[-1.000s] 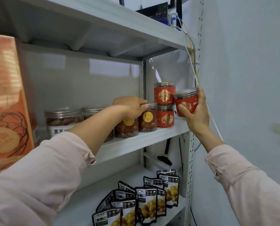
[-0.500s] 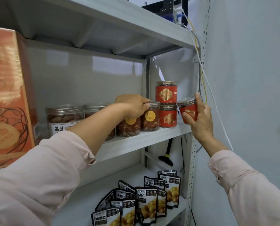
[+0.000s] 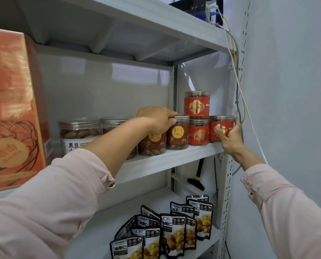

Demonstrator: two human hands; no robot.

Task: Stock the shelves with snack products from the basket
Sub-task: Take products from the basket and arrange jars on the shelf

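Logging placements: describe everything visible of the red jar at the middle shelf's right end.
The red jar is a short clear plastic-looking cylinder with a clear lid, a red label bearing a gold emblem, and dark contents showing above it. It stands upright, apparently on the middle shelf at its right end, close beside a neighbouring jar, also red. The right hand grips it, thumb on the label, fingers round its right side.

Orange box partly off left edge; front pouch off bottom.
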